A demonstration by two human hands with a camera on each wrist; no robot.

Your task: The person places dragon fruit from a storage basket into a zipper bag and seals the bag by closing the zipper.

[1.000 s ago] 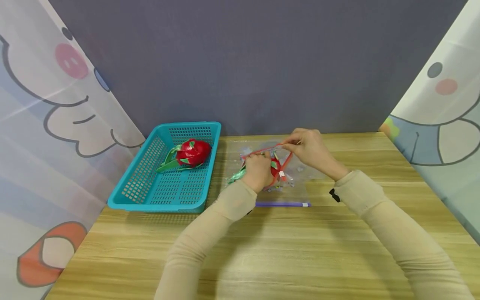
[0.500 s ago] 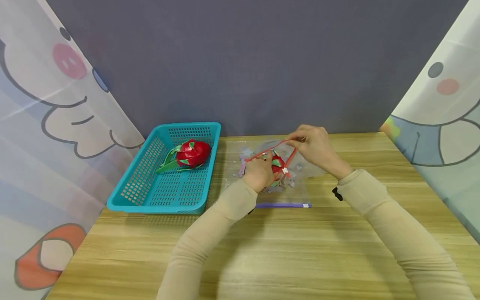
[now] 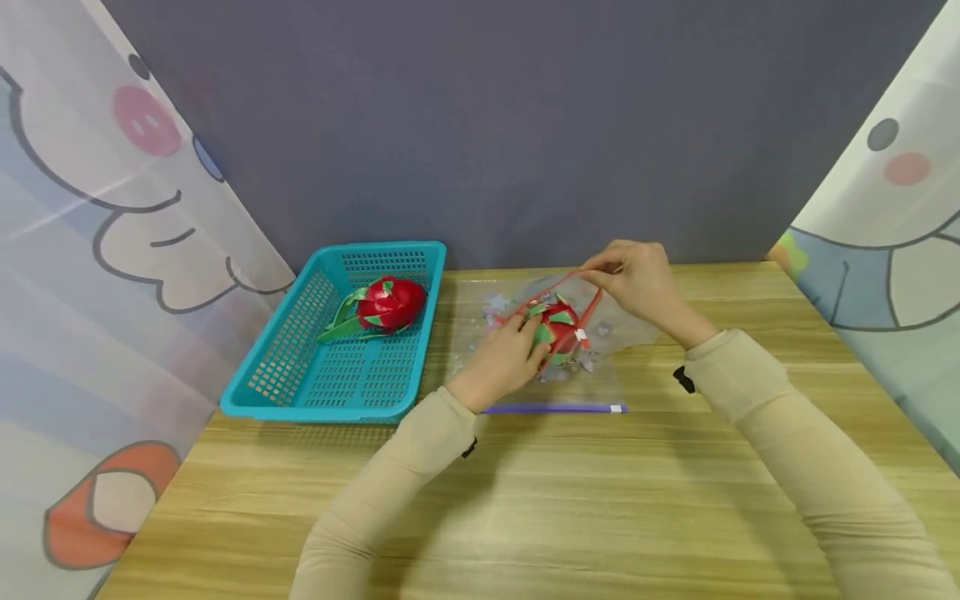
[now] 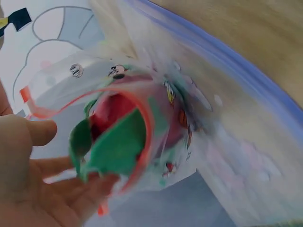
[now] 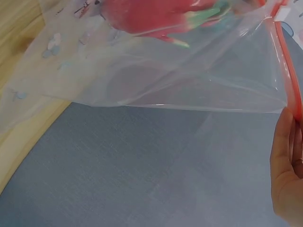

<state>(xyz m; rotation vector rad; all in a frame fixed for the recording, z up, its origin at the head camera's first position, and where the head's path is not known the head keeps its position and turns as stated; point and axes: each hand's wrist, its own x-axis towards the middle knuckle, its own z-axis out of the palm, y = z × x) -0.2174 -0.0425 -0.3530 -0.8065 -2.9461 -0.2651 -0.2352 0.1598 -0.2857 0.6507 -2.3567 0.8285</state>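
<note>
A red dragon fruit with green leaf tips [image 3: 558, 327] lies inside a clear zip bag [image 5: 156, 90] printed with small pictures. The bag's red zip mouth [image 4: 147, 118] gapes around the leafy end. My right hand [image 3: 637, 279] pinches one corner of that red zip edge and holds it raised. At the mouth's near left side is my left hand [image 3: 501, 358], thumb apart from the fingers. In the left wrist view its fingertips [image 4: 102, 184] are right at the leaves and the red rim. A white slider [image 3: 581, 335] sits on the red zip.
Another clear bag with a purple zip [image 3: 555, 408] lies flat on the wooden table [image 3: 600, 517] beneath. To the left stands a turquoise basket [image 3: 322, 414] holding a second dragon fruit [image 3: 392, 302]. A grey panel [image 3: 525, 125] rises behind the table.
My left hand has drawn back toward the lower left from over the fruit, its fingers now spread. My right hand has lifted the zip corner slightly up and right. More of the fruit shows.
</note>
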